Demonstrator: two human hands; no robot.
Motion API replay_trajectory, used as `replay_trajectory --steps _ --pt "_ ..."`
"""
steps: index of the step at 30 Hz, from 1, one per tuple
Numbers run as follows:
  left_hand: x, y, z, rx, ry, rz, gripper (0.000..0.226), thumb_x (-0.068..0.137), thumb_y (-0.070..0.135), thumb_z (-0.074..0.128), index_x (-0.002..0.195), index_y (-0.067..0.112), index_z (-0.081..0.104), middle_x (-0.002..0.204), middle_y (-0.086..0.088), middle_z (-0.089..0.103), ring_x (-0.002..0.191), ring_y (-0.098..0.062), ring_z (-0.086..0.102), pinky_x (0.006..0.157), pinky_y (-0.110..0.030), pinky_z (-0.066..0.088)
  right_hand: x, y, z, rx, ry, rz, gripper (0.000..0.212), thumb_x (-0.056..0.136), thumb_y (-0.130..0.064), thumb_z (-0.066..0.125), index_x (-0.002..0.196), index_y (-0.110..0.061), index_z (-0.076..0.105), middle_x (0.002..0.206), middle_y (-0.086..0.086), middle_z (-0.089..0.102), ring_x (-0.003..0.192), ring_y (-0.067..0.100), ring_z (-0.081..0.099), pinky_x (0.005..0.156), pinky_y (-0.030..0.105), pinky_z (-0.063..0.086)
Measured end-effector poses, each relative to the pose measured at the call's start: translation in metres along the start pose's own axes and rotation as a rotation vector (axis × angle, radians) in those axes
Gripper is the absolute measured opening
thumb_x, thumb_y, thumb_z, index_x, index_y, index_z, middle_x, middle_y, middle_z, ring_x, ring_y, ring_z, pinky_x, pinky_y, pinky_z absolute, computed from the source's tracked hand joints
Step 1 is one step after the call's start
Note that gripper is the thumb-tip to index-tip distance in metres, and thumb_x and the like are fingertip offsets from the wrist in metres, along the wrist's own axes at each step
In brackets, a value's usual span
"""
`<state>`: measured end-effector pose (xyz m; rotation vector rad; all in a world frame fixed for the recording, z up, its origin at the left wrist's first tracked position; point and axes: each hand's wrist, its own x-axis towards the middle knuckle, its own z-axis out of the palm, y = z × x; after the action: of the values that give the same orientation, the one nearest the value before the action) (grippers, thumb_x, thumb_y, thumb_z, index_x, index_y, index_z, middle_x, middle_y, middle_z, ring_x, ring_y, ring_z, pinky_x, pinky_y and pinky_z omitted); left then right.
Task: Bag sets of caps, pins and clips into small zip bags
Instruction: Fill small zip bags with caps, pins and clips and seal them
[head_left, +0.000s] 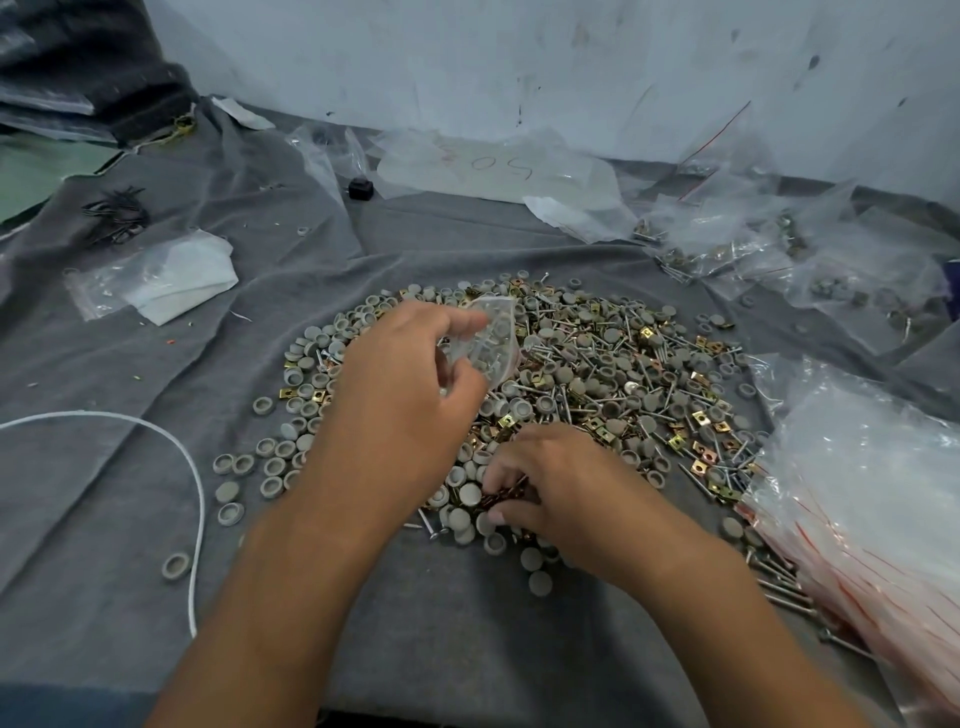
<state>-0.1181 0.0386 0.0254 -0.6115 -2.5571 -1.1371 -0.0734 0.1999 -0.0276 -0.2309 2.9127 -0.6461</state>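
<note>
Grey felt cloth (426, 623) covers the work surface. At its centre lies a pile (597, 395) of mixed parts: grey round caps (470, 492), metal pins (566, 410) and brass-coloured square clips (700, 417).

Left hand (410, 384): raised over the 10 o'clock side of the pile. Thumb and fingers are clamped on a small clear zip bag (493, 338), which is held above the pile and already contains several caps and pins. The bag mouth cannot be made out.

Right hand (561, 483): resting on the 6 o'clock edge of the pile, palm down. Its fingers are curled together and pinch a bunch of clips among the caps; how many cannot be told.

Surroundings:
- 3 to 5 o'clock: a stack of empty zip bags (878, 499) with red seal strips, lying on loose pins.
- 1 to 2 o'clock: filled bags (753, 239) in a loose heap near the wall.
- 12 o'clock: a clear plastic sheet (493, 166) with red handwriting, and a small black block (359, 188) just beside it.
- 10 o'clock: a folded white cloth (182, 280) on a bag, with black wire pieces (117, 213) beyond.
- 8 to 9 o'clock: a white cord (197, 499) curving across the felt, with stray caps near it.
</note>
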Motion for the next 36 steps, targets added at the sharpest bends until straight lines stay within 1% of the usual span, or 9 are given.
replay_trajectory --steps 7,10,13,16,18,23,29,32,36 --pt "0.000 0.000 0.000 0.002 -0.005 -0.002 0.035 0.092 0.015 0.062 0.124 0.026 0.066 0.101 0.022 0.056 0.089 0.003 0.054 0.075 0.000 0.036 -0.003 -0.002 -0.002 -0.020 0.039 -0.072 0.012 0.099 -0.030 0.062 0.091 -0.034 0.054 0.093 -0.015 0.055 0.092 0.007 0.053 0.080 0.038 0.052" --pt "0.000 0.000 0.000 0.006 -0.020 -0.001 0.036 0.092 0.017 0.062 0.126 0.028 0.064 0.101 0.022 0.056 0.088 0.005 0.054 0.077 0.001 0.036 -0.003 0.001 -0.009 0.157 0.072 -0.039 0.010 0.101 -0.025 0.061 0.093 -0.032 0.059 0.088 -0.014 0.059 0.080 0.005 0.057 0.074 0.029 0.052" --pt "0.000 -0.001 0.000 0.008 -0.028 0.003 0.036 0.091 0.017 0.063 0.126 0.027 0.064 0.101 0.022 0.055 0.088 0.006 0.054 0.077 0.001 0.036 -0.005 0.002 -0.023 0.394 0.239 -0.056 0.012 0.100 -0.027 0.060 0.099 -0.038 0.064 0.093 -0.018 0.065 0.088 0.000 0.061 0.071 0.013 0.047" --pt "0.000 -0.001 0.000 0.001 -0.047 0.006 0.037 0.091 0.016 0.065 0.126 0.025 0.065 0.103 0.021 0.056 0.088 0.009 0.053 0.078 0.002 0.035 -0.009 0.000 -0.033 0.576 0.416 -0.110 0.008 0.095 -0.042 0.058 0.099 -0.040 0.064 0.093 -0.020 0.066 0.082 0.002 0.061 0.067 0.012 0.046" --pt "0.000 -0.001 0.001 0.014 -0.064 0.022 0.037 0.090 0.016 0.066 0.125 0.025 0.065 0.102 0.021 0.055 0.087 0.013 0.051 0.077 0.003 0.033 -0.010 -0.002 -0.034 0.614 0.543 -0.131 0.016 0.092 -0.048 0.056 0.100 -0.037 0.065 0.091 -0.019 0.066 0.080 0.005 0.062 0.066 0.014 0.046" --pt "-0.001 -0.001 0.005 0.021 -0.109 0.054 0.037 0.089 0.019 0.065 0.125 0.026 0.065 0.102 0.020 0.055 0.090 0.016 0.048 0.077 0.005 0.033 -0.005 -0.011 -0.031 0.481 0.808 -0.195 0.010 0.098 -0.030 0.062 0.104 -0.021 0.065 0.093 -0.016 0.068 0.084 0.008 0.066 0.067 0.017 0.051" --pt "-0.001 0.002 0.003 0.006 -0.096 0.091 0.036 0.085 0.020 0.067 0.121 0.025 0.067 0.093 0.028 0.049 0.089 0.014 0.051 0.077 0.004 0.032 0.003 -0.015 -0.025 0.246 0.923 -0.258 0.011 0.093 -0.023 0.072 0.097 -0.014 0.066 0.099 -0.012 0.068 0.094 -0.003 0.064 0.080 0.008 0.045" --pt "-0.001 0.001 0.002 0.022 -0.093 0.099 0.035 0.086 0.024 0.067 0.121 0.026 0.068 0.093 0.029 0.049 0.087 0.013 0.051 0.076 0.003 0.033 0.005 -0.013 -0.023 0.169 0.955 -0.277 0.015 0.087 -0.021 0.079 0.090 -0.010 0.070 0.099 -0.006 0.072 0.096 0.010 0.067 0.084 0.019 0.052" --pt "-0.002 0.001 0.003 0.032 -0.099 0.104 0.035 0.087 0.027 0.068 0.122 0.027 0.067 0.093 0.029 0.049 0.089 0.013 0.051 0.078 0.003 0.034 0.005 -0.013 -0.024 0.159 0.957 -0.261 0.017 0.085 -0.027 0.080 0.089 -0.013 0.072 0.097 -0.008 0.073 0.094 0.010 0.067 0.081 0.025 0.054"
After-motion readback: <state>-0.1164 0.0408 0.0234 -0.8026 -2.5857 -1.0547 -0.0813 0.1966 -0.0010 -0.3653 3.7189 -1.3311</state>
